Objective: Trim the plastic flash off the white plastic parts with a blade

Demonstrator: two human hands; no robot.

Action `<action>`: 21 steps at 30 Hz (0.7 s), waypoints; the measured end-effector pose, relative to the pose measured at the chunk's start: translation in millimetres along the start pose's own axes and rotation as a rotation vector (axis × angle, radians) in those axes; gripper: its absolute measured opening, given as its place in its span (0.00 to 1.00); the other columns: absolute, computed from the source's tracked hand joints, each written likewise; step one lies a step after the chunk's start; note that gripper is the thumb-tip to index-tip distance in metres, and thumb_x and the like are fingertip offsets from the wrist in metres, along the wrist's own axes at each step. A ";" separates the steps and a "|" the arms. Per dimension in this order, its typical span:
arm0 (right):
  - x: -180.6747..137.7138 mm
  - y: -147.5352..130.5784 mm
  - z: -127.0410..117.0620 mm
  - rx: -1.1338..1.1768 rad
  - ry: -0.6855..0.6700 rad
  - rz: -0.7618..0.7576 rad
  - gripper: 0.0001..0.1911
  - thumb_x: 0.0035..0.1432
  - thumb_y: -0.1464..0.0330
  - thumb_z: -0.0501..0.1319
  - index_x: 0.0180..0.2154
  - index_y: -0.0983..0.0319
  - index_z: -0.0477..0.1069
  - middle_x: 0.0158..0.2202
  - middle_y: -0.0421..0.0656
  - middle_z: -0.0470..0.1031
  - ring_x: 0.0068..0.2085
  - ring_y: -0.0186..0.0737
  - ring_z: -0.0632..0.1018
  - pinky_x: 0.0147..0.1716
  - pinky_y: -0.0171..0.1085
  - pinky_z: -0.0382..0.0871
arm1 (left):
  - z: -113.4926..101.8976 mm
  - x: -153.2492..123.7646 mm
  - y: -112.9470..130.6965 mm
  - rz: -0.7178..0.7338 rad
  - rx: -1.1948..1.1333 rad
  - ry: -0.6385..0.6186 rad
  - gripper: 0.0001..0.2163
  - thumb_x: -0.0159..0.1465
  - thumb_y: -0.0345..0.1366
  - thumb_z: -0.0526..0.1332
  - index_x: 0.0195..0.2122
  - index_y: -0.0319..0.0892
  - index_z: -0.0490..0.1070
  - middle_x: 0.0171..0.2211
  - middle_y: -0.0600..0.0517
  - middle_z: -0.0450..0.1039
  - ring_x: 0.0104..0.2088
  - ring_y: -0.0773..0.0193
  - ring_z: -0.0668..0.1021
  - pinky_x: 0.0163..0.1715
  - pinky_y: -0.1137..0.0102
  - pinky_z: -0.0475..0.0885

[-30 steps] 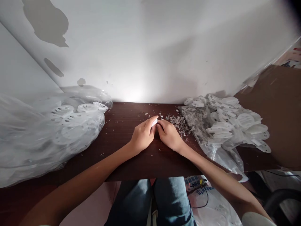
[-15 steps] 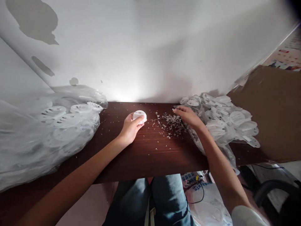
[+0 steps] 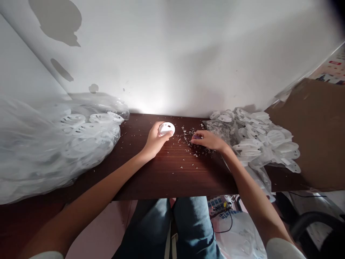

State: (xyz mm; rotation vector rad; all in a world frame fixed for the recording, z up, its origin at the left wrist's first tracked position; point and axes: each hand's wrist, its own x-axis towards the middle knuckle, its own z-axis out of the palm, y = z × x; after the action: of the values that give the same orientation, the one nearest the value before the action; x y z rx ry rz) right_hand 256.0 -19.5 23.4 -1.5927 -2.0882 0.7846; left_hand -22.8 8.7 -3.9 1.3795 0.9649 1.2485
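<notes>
Tabletop (image 3: 172, 183), left grip (image 3: 155, 139) curled round disc (image 3: 164, 127)

Wears a plain, greyish-white right sleeve (image 3: 283, 249), broad and rounded at the hem, and a left sleeve (image 3: 47, 255) of similar pale cloth, seen only as a sliver; both cut to end around the elbow. Leaves bare the left forearm (image 3: 107, 190), the right forearm (image 3: 250, 190), the left hand (image 3: 155, 139) and the right hand (image 3: 209, 139). Has on blue denim jeans (image 3: 191, 230), lighter in soft patches along the front, darker at the sides. Shows two narrow, pale beige cords (image 3: 174, 240) between the legs, point of attachment unclear.
</notes>
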 end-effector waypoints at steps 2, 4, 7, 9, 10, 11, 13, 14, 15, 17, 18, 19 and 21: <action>1.5 -0.1 7.6 -0.029 0.041 -0.024 0.13 0.61 0.58 0.66 0.38 0.60 0.81 0.38 0.42 0.82 0.39 0.42 0.78 0.40 0.38 0.67 | 1.0 -2.3 -0.2 0.072 0.040 -0.080 0.20 0.60 0.40 0.72 0.51 0.44 0.73 0.49 0.46 0.79 0.46 0.57 0.82 0.38 0.68 0.80; 2.5 -1.1 13.2 -0.044 0.065 -0.049 0.09 0.62 0.63 0.65 0.40 0.60 0.81 0.40 0.42 0.83 0.41 0.42 0.79 0.42 0.37 0.67 | 1.0 -4.6 -0.6 0.087 0.061 -0.176 0.17 0.64 0.40 0.70 0.52 0.45 0.74 0.49 0.46 0.80 0.47 0.58 0.83 0.42 0.66 0.81; 3.3 -3.9 17.7 -0.087 0.069 -0.070 0.08 0.62 0.67 0.63 0.39 0.60 0.81 0.41 0.43 0.84 0.40 0.41 0.80 0.42 0.36 0.67 | -0.1 -8.2 0.9 0.162 0.144 -0.297 0.13 0.66 0.39 0.68 0.51 0.45 0.74 0.50 0.46 0.80 0.50 0.58 0.83 0.49 0.63 0.80; 3.5 -5.1 18.2 -0.112 0.080 -0.064 0.08 0.63 0.66 0.62 0.36 0.61 0.79 0.38 0.43 0.83 0.38 0.41 0.78 0.40 0.37 0.66 | -0.7 -10.5 3.7 0.298 0.241 -0.355 0.10 0.67 0.35 0.67 0.49 0.45 0.76 0.53 0.46 0.78 0.52 0.58 0.82 0.53 0.61 0.79; 3.5 -5.4 17.7 -0.106 0.090 -0.053 0.09 0.63 0.65 0.61 0.35 0.61 0.78 0.37 0.44 0.82 0.37 0.41 0.77 0.38 0.37 0.65 | -0.9 -11.5 5.4 0.383 0.297 -0.373 0.08 0.67 0.33 0.66 0.47 0.45 0.76 0.54 0.45 0.78 0.53 0.58 0.81 0.54 0.61 0.78; 3.4 -5.5 16.8 -0.082 0.106 -0.038 0.10 0.64 0.63 0.61 0.35 0.61 0.77 0.36 0.43 0.81 0.36 0.40 0.76 0.37 0.37 0.65 | -1.0 -12.3 6.9 0.469 0.355 -0.385 0.08 0.67 0.30 0.65 0.46 0.45 0.77 0.53 0.45 0.77 0.54 0.58 0.81 0.55 0.60 0.78; 2.6 -6.4 14.1 0.017 0.154 -0.012 0.12 0.63 0.59 0.62 0.35 0.61 0.75 0.35 0.42 0.79 0.35 0.40 0.75 0.36 0.38 0.64 | -0.9 -13.5 8.5 0.617 0.469 -0.403 0.10 0.66 0.25 0.63 0.45 0.46 0.77 0.52 0.46 0.77 0.54 0.58 0.80 0.56 0.59 0.77; 1.9 -7.5 12.8 0.083 0.180 -0.007 0.13 0.62 0.58 0.63 0.36 0.61 0.75 0.35 0.42 0.79 0.35 0.39 0.74 0.37 0.38 0.65 | -0.7 -14.0 8.4 0.669 0.516 -0.407 0.11 0.65 0.24 0.63 0.45 0.46 0.77 0.51 0.46 0.77 0.54 0.58 0.80 0.56 0.59 0.77; 1.2 -9.0 11.7 0.147 0.206 -0.006 0.14 0.61 0.56 0.64 0.36 0.61 0.74 0.35 0.41 0.78 0.35 0.39 0.73 0.37 0.38 0.65 | -0.4 -14.7 7.6 0.703 0.553 -0.411 0.12 0.65 0.23 0.63 0.44 0.46 0.77 0.51 0.46 0.77 0.53 0.58 0.80 0.55 0.59 0.77; -0.4 -13.5 10.8 0.260 0.236 -0.011 0.16 0.58 0.54 0.67 0.37 0.61 0.75 0.36 0.42 0.77 0.35 0.38 0.73 0.37 0.38 0.65 | 0.3 -16.4 4.6 0.730 0.592 -0.412 0.11 0.65 0.23 0.63 0.45 0.45 0.75 0.50 0.46 0.77 0.52 0.59 0.81 0.53 0.61 0.77; -1.1 -16.1 11.1 0.316 0.240 -0.009 0.17 0.57 0.54 0.68 0.38 0.61 0.76 0.36 0.42 0.77 0.35 0.38 0.72 0.35 0.37 0.65 | 0.7 -17.5 2.9 0.730 0.601 -0.410 0.11 0.65 0.24 0.63 0.45 0.45 0.74 0.49 0.46 0.78 0.50 0.59 0.81 0.52 0.62 0.77; -1.8 -18.8 12.0 0.376 0.235 0.002 0.19 0.56 0.53 0.70 0.40 0.61 0.77 0.36 0.42 0.78 0.33 0.36 0.71 0.33 0.37 0.64 | 1.1 -18.7 1.4 0.727 0.608 -0.405 0.11 0.65 0.24 0.64 0.45 0.45 0.73 0.48 0.47 0.78 0.49 0.59 0.82 0.51 0.63 0.78; -3.0 -23.9 14.7 0.519 0.210 0.043 0.22 0.53 0.52 0.72 0.43 0.61 0.78 0.36 0.42 0.77 0.29 0.34 0.68 0.26 0.34 0.60 | 1.7 -21.2 -0.2 0.722 0.628 -0.406 0.11 0.65 0.26 0.65 0.46 0.45 0.71 0.47 0.48 0.79 0.47 0.60 0.82 0.48 0.64 0.78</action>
State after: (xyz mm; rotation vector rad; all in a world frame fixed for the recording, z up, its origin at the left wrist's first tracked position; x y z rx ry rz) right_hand 230.1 -29.8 27.7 -1.3635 -1.5437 1.0235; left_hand -24.3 -12.1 -8.1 2.5191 0.5926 1.1135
